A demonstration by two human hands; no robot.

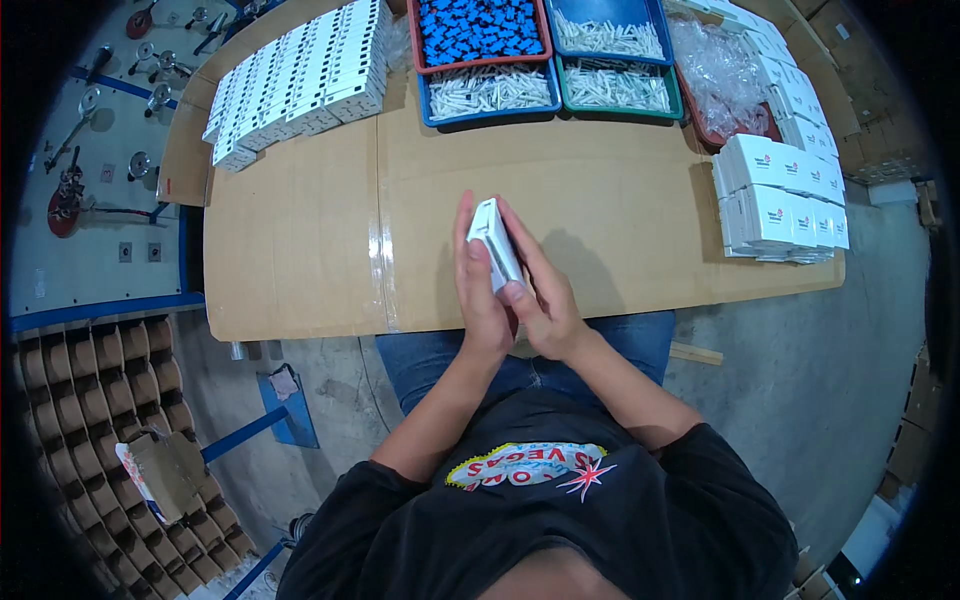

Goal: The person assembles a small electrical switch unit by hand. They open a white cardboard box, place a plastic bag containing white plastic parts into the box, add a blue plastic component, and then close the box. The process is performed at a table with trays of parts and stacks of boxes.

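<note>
Head: cardboard tabletop (300, 230), grey floor (770, 360).

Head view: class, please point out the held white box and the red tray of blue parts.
White box (499, 250), head view: visible middle.
Red tray (484, 67), head view: front rim.

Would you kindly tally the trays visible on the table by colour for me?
Red trays, one with blue pieces, one with clear plastic: 2
Blue trays, both with white pieces: 2
Green tray, with white pieces: 1
Total: 5
</note>
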